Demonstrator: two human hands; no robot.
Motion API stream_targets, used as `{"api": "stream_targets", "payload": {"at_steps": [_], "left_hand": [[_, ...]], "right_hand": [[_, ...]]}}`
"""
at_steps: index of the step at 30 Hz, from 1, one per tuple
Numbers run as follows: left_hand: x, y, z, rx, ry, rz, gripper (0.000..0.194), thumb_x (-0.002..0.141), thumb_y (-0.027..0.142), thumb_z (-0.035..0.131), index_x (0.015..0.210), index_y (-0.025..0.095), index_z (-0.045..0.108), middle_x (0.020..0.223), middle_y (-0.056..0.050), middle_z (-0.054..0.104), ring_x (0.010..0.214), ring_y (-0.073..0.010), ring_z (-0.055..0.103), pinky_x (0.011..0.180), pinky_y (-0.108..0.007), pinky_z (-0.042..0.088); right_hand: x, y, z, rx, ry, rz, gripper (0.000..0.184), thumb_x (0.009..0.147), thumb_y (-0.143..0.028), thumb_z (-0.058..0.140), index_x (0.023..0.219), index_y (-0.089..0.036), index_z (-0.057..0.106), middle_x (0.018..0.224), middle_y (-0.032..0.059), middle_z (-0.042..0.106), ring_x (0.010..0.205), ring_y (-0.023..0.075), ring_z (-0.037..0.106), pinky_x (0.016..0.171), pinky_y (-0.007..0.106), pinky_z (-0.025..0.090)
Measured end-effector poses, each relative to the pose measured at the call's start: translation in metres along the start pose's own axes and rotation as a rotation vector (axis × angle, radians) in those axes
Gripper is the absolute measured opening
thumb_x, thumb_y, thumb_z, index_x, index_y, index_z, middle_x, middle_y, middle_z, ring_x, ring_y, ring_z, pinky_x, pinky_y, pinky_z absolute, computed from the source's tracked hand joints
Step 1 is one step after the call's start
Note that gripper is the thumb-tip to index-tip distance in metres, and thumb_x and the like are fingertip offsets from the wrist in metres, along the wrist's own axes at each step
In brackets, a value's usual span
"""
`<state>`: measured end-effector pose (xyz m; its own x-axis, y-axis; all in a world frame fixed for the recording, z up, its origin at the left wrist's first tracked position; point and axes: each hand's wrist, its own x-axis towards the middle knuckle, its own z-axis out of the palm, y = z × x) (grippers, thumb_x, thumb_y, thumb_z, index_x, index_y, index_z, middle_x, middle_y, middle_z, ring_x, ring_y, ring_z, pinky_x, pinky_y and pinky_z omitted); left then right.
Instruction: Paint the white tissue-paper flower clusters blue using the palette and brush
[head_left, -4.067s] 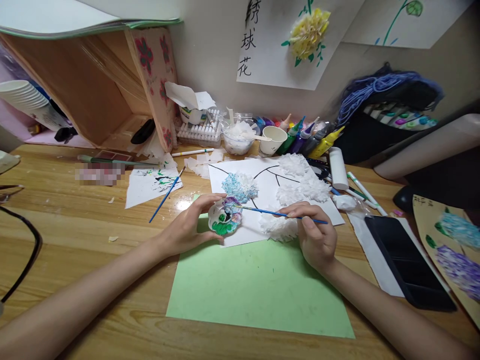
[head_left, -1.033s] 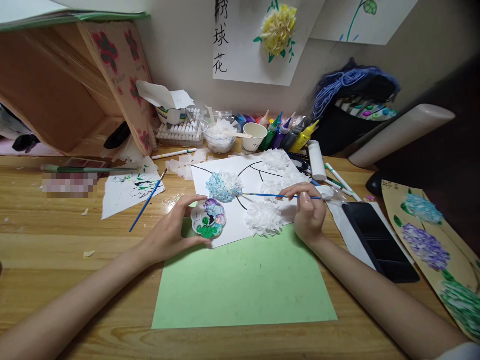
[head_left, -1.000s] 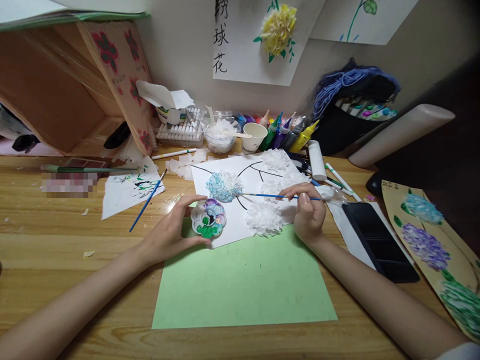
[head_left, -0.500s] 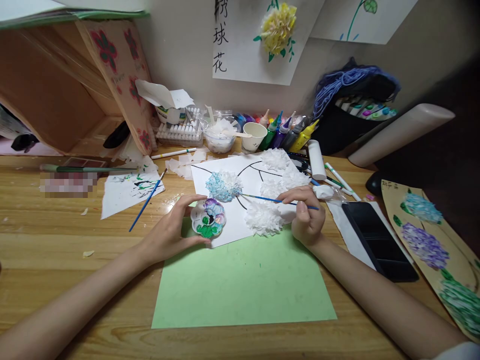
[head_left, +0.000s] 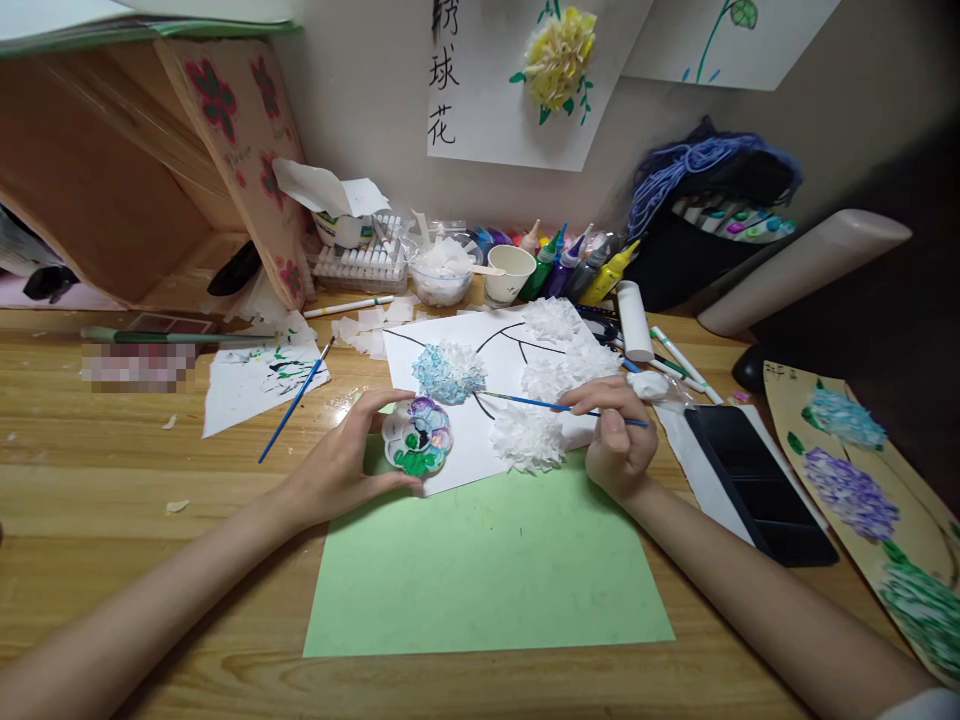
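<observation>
My left hand [head_left: 341, 460] grips a small flower-shaped paint palette [head_left: 437, 455] by its rim, with green, purple and white paint in its wells. Between the fingers of my right hand [head_left: 621, 440] is a thin blue paintbrush [head_left: 525, 403], its tip at the lower right edge of a tissue-paper flower [head_left: 439, 374]. That flower is mostly light blue, with white at its upper right. It sits on white paper [head_left: 450, 475] drawn with black stems. White tissue flowers [head_left: 529, 437] stand on the same paper, right of the blue one. Under the paper lies a green sheet [head_left: 487, 570].
Another blue paintbrush [head_left: 296, 398] rests on a paint-smeared paper scrap [head_left: 232, 400] at left. Behind are a paper cup [head_left: 510, 275], a bowl of tissue pieces [head_left: 442, 280] and paint bottles [head_left: 611, 275]. A black tray [head_left: 757, 480] and a painted flower picture [head_left: 862, 440] lie right.
My right hand has shifted slightly right and down with the paintbrush, whose tip has drawn a little lower at the flower's edge. My left hand and the palette stay in place.
</observation>
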<state>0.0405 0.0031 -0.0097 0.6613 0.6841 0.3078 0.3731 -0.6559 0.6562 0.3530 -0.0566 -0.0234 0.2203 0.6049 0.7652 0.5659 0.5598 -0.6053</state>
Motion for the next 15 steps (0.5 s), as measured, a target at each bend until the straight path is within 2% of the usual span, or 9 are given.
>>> {"api": "stream_targets", "payload": {"at_steps": [6, 12, 15], "left_hand": [[0.0001, 0.0007, -0.0005, -0.003, -0.007, -0.033, 0.085, 0.069, 0.044, 0.083, 0.138, 0.027, 0.036, 0.137, -0.014, 0.056, 0.104, -0.0263, 0.068, 0.084, -0.042, 0.061], [0.0003, 0.0, 0.0006, 0.003, 0.0, 0.0, 0.084, 0.071, 0.043, 0.081, 0.139, 0.027, 0.034, 0.138, -0.014, 0.054, 0.11, -0.0276, 0.066, 0.09, -0.044, 0.059], [0.0001, -0.0005, 0.0006, 0.014, -0.01, -0.005, 0.085, 0.071, 0.045, 0.081, 0.139, 0.027, 0.033, 0.138, -0.015, 0.054, 0.109, -0.0274, 0.067, 0.089, -0.045, 0.059]], "right_hand": [[0.001, -0.0001, 0.001, -0.014, -0.109, 0.025, 0.027, 0.093, -0.028, 0.042, 0.08, -0.026, 0.066, 0.076, 0.0018, 0.072, 0.076, 0.0216, 0.064, 0.071, 0.039, 0.048], [0.0016, -0.0007, 0.0003, 0.0, -0.057, 0.005, 0.029, 0.093, -0.028, 0.042, 0.077, -0.025, 0.065, 0.073, 0.0018, 0.071, 0.072, 0.0209, 0.063, 0.069, 0.038, 0.048], [0.0016, -0.0001, 0.0011, -0.011, -0.093, 0.011, 0.028, 0.094, -0.029, 0.042, 0.079, -0.024, 0.066, 0.075, 0.0022, 0.072, 0.075, 0.0213, 0.064, 0.071, 0.039, 0.049]]}}
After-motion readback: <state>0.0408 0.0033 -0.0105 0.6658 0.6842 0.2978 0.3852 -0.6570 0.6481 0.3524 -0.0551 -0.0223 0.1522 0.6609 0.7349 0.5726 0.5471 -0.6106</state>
